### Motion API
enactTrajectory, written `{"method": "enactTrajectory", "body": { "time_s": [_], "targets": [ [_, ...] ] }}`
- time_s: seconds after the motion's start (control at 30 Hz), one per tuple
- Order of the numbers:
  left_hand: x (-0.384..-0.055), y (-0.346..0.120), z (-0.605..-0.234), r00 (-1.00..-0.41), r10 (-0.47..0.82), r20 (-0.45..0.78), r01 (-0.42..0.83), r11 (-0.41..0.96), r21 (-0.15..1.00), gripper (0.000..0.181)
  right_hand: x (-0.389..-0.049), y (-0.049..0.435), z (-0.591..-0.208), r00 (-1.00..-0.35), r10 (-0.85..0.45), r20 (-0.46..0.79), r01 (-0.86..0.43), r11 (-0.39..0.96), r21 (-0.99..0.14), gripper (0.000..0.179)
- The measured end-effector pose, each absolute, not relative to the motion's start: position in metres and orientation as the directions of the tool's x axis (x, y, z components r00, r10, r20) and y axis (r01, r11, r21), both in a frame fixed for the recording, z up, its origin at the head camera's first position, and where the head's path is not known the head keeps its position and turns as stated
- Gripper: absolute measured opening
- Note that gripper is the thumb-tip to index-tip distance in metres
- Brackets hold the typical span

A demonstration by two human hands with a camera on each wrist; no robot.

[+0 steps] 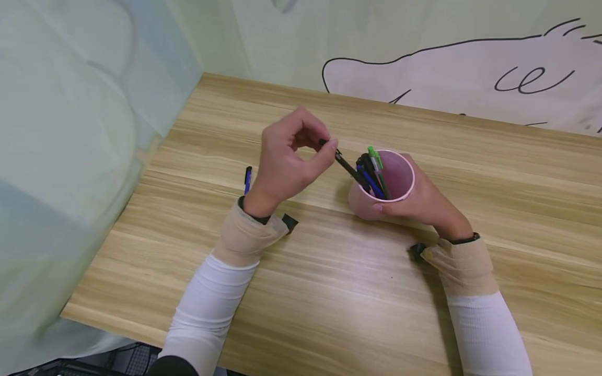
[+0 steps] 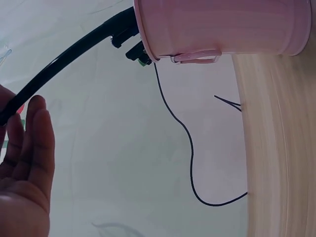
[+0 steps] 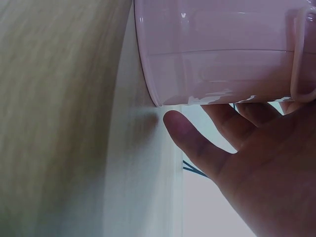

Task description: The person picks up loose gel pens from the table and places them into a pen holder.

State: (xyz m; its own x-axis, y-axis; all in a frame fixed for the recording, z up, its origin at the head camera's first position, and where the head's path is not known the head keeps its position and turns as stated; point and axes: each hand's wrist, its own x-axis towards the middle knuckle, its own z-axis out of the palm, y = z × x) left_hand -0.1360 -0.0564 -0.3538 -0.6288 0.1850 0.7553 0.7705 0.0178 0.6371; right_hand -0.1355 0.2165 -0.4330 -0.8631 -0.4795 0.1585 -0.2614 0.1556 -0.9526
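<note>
My left hand (image 1: 289, 159) pinches the end of a black pen (image 1: 349, 169) between thumb and fingertips. The pen slants down to the right, its other end inside the mouth of a pink cup (image 1: 361, 204). In the left wrist view the black pen (image 2: 61, 61) spans from the fingers to the cup's rim. My right hand (image 1: 430, 201) holds the cup from its right side, thumb at the front and fingers behind, partly hidden. Several pens, among them a green pen (image 1: 374, 156) and a blue pen (image 1: 370, 180), lean against the cup's left inner wall.
A blue pen with a black cap (image 1: 247, 180) lies on the wooden table (image 1: 324, 297) left of my left wrist, partly covered by it. A pale curtain (image 1: 84, 156) hangs along the table's left edge. Behind the table is a wall sheet with a line drawing (image 1: 437, 68).
</note>
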Motion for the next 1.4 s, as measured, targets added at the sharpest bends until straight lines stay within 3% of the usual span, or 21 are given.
{"method": "enactTrajectory", "body": {
  "time_s": [0.6, 1.4],
  "targets": [
    [-0.1347, -0.0515, -0.3558, -0.622, 0.253, 0.741, 0.778, 0.090, 0.622, 0.010, -0.1348, 0.2159, -0.4328, -0.867, -0.481, 0.129, -0.231, 0.158, -0.960, 0.100],
    [-0.1359, -0.0499, -0.3589, -0.679, 0.323, 0.660, 0.724, 0.145, 0.674, 0.006, -0.1359, 0.2143, -0.4307, -0.853, -0.494, 0.166, -0.258, 0.124, -0.958, 0.100]
  ]
}}
